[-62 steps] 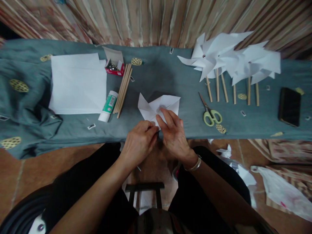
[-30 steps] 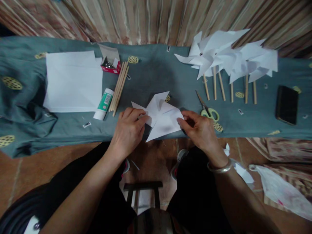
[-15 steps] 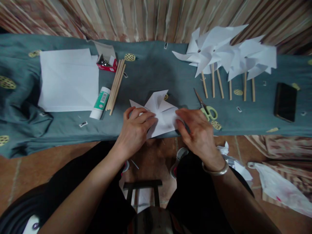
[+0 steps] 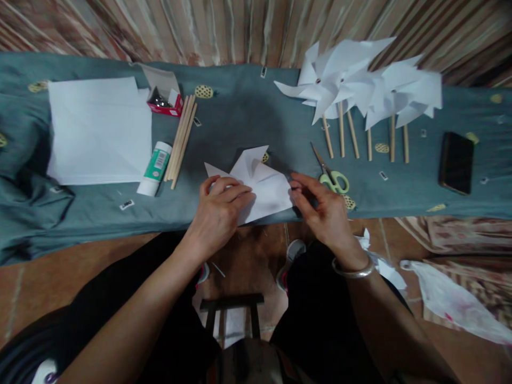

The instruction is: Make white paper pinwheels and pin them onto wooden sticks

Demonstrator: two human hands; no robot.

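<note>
Head view: left hand now lies flat, pinning the folded paper at the counter's near edge; right hand, grip loosened, has slipped off its right corner toward the scissors.

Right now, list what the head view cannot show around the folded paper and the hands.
- Folded paper: its near-left part lies under the left hand.
- Right hand: whether its fingertips touch the paper's edge is blurred.
- Red box: contents too small and dark.
- Glue stick: label print too small.
</note>
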